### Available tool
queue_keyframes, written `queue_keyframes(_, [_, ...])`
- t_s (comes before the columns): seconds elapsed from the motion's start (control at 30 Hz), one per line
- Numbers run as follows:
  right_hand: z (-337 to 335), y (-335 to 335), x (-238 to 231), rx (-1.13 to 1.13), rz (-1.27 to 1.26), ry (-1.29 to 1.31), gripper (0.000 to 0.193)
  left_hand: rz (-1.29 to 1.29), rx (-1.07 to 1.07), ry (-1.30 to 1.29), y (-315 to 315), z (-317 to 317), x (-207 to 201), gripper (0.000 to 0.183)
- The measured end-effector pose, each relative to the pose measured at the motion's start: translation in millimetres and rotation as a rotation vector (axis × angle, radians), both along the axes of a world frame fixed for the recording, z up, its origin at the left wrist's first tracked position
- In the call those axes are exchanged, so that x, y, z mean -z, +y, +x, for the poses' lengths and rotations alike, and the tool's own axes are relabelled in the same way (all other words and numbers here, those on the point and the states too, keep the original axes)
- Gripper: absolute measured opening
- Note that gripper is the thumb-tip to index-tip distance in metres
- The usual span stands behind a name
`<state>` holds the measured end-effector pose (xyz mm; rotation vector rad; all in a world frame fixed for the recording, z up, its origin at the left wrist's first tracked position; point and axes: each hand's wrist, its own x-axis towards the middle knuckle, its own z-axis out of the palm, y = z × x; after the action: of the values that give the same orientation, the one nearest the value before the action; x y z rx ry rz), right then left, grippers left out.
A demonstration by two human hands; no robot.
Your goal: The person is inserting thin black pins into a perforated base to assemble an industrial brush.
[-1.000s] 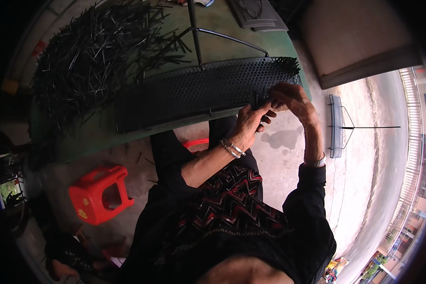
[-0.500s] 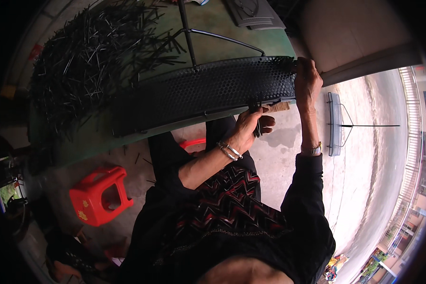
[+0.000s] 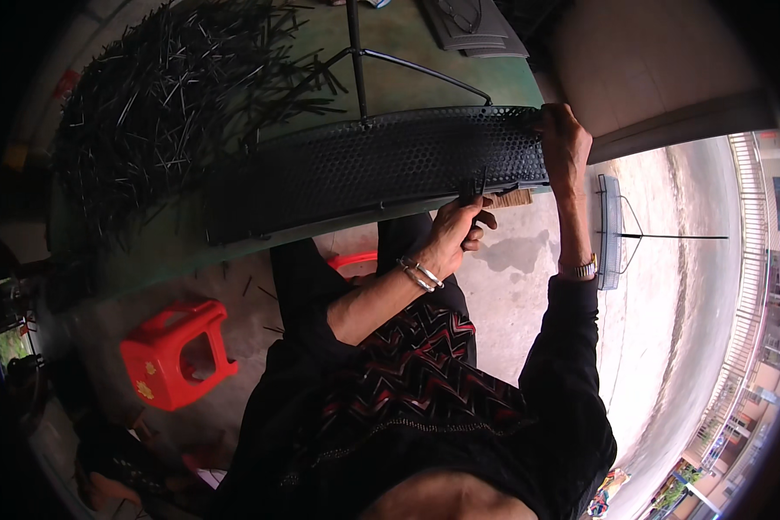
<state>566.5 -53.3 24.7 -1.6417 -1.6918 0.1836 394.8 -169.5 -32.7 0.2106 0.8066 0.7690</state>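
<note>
A long black panel (image 3: 390, 160) with a honeycomb of holes lies along the near edge of the green table. Thin black rods (image 3: 356, 78) fork out from its far edge. My left hand (image 3: 452, 232), with silver bangles at the wrist, is closed around a small bundle of short black strips (image 3: 473, 185) just below the panel's near edge. At the panel's right end, my right hand (image 3: 567, 143) has its fingers pressed together against the mesh. What its fingertips pinch is hidden.
A large heap of black strips (image 3: 165, 104) covers the left of the green table (image 3: 321, 26). Grey flat sheets (image 3: 477, 30) lie at its far right corner. On the floor stand a red plastic stool (image 3: 178, 355) and, at right, a similar mesh piece with rods (image 3: 609, 232).
The view has shifted slightly. The strips in my left hand sit a little differently, and its fingers have curled in more. My right hand stays at the panel's right end.
</note>
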Motion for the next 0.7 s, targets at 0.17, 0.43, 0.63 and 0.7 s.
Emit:
queue_keyframes(0.17, [3, 7, 14, -0.078, 0.018, -0.221, 0.016, 0.005, -0.006, 0.007, 1, 0, -5, 0.023])
queue_keyframes(0.43, [-11, 1, 7, 0.14, -0.06, -0.363, 0.022, 0.044, -0.03, 0.003, -1, -6, -10, 0.024])
queue_keyframes(0.63, [-10, -6, 3, 0.166, -0.064, -0.391, 0.023, 0.142, -0.032, 0.046, 1, -7, -8, 0.024])
queue_keyframes(0.7, [-9, -5, 3, 0.15, -0.033, -0.39, 0.025, 0.133, -0.035, 0.041, 1, -5, -10, 0.023])
